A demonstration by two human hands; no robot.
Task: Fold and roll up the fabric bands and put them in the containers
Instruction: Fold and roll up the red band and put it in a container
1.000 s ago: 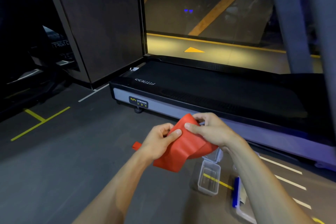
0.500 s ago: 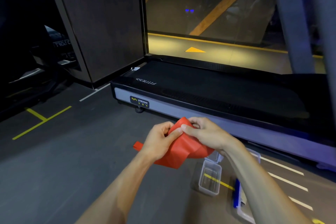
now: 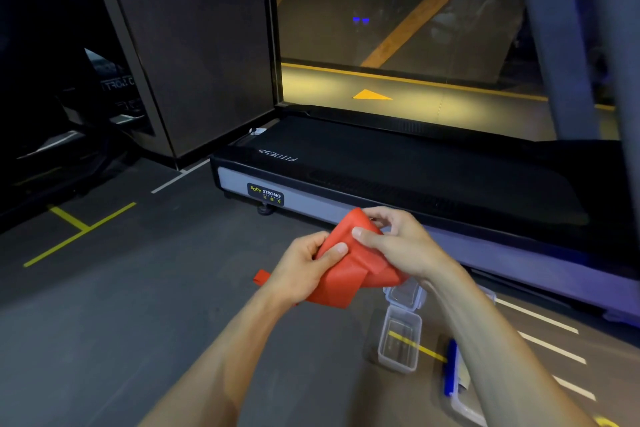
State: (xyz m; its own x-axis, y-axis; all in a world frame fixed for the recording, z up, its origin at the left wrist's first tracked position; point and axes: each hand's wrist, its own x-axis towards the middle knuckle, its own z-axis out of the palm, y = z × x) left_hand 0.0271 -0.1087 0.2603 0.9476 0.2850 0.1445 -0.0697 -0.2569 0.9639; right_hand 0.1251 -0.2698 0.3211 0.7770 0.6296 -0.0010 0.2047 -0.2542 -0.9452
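Red band (image 3: pixel 349 267) — bunched tighter than before | left grip (image 3: pixel 301 270), right grip (image 3: pixel 398 243) — both pinching it

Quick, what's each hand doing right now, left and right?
Left hand: gripping the red band, thumb on top.
Right hand: pinching the same band at its upper fold.

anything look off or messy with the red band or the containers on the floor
Nothing looks damaged or spilled. The red band is bunched unevenly between the left hand and right hand, one tail poking out left, not yet a tidy roll. The clear container sits open and upright on the floor.
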